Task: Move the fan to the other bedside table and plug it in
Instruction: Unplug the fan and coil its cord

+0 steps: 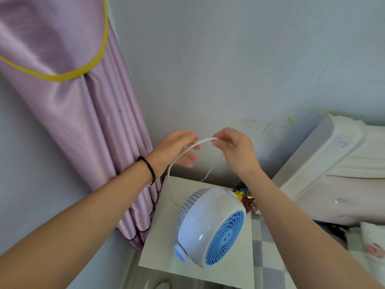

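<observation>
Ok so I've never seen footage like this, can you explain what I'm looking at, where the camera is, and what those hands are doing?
This is one picture from a camera worn on a person's head, looking forward and down, so the two arms are the wearer's own. No machine is involved. A white and blue fan sits on a white bedside table beside a purple curtain. Both hands hold up the fan's white cord: the left hand grips one part, the right hand pinches another. The plug isn't visible.
</observation>
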Demonstrator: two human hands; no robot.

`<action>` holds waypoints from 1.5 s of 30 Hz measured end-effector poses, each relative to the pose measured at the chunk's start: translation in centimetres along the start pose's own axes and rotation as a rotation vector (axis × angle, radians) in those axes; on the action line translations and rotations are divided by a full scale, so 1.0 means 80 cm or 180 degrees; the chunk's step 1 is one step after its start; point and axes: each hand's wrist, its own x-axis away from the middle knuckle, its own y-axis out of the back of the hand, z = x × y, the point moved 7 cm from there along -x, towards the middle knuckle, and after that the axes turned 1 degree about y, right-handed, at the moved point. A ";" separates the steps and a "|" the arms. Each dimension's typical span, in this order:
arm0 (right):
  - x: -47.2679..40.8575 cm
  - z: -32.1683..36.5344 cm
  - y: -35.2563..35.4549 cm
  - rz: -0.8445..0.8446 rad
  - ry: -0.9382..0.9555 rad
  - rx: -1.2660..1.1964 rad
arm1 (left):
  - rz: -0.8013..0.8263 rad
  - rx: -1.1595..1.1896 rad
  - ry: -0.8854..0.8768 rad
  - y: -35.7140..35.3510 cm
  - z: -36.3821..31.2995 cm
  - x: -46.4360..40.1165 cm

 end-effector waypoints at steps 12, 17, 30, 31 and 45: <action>0.016 0.057 0.014 0.0486 0.0251 0.0004 | -0.0314 -0.1916 -0.1051 -0.013 -0.094 0.025; 0.028 -0.013 0.022 0.0781 -0.0228 0.0860 | -0.0893 -0.1394 -0.1120 0.028 -0.087 0.040; 0.023 0.137 0.100 -0.0998 0.0245 -0.1244 | -0.1368 -0.2074 -0.2373 -0.028 -0.104 0.121; 0.024 0.146 0.100 -0.0982 0.0284 -0.1268 | -0.1170 -0.2057 -0.2183 -0.037 -0.100 0.118; 0.033 0.137 0.115 -0.1305 -0.0216 -0.2181 | -0.0140 -0.1916 -0.0892 -0.039 -0.046 0.087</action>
